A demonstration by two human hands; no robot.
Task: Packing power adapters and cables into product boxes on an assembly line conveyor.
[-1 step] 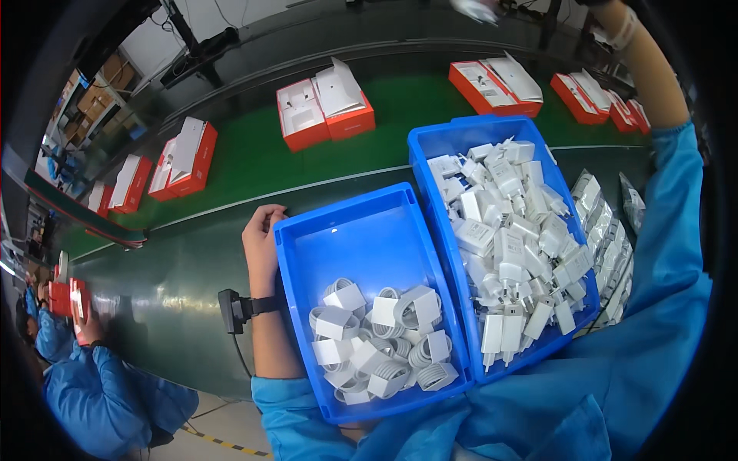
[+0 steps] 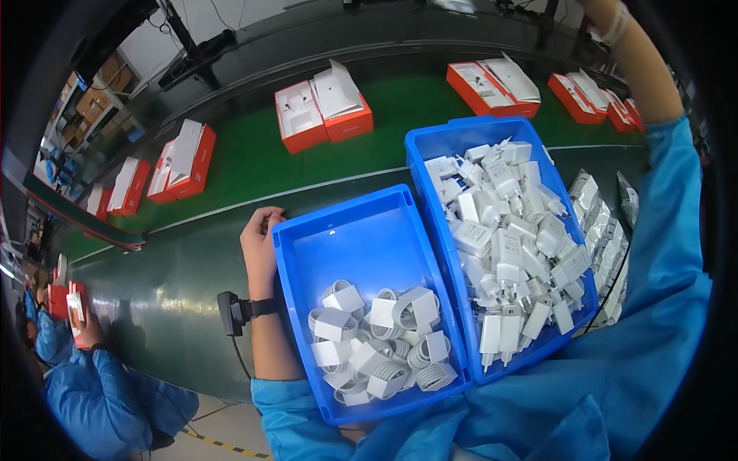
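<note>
My left hand (image 2: pixel 260 237) rests at the far left corner of a blue bin (image 2: pixel 342 217). Its fingers are curled, and the bin's edge hides what they may hold. Several coiled white cables (image 2: pixel 384 376) with white paper wraps lie in the near half of this bin. My right forearm (image 2: pixel 644 73) reaches up at the far right, and the hand itself is cut off by the top edge. Close to my right sleeve stands a second blue bin (image 2: pixel 427 165), heaped with white plug chargers (image 2: pixel 507 246). Left of that arm, a blurred whitish thing (image 2: pixel 455 5) shows at the top edge.
Open red-and-white boxes (image 2: pixel 301 123) stand in a row on the green belt (image 2: pixel 231 161) beyond the bins. Clear plastic packs (image 2: pixel 603 230) lie right of the chargers. A black device (image 2: pixel 231 313) with a cable is on my left wrist. At left, a co-worker (image 2: pixel 104 399) holds a red box.
My right forearm has shifted slightly up and left. The blurred whitish thing at the top has moved a little further out of the picture. My left hand stays by the bin corner.
</note>
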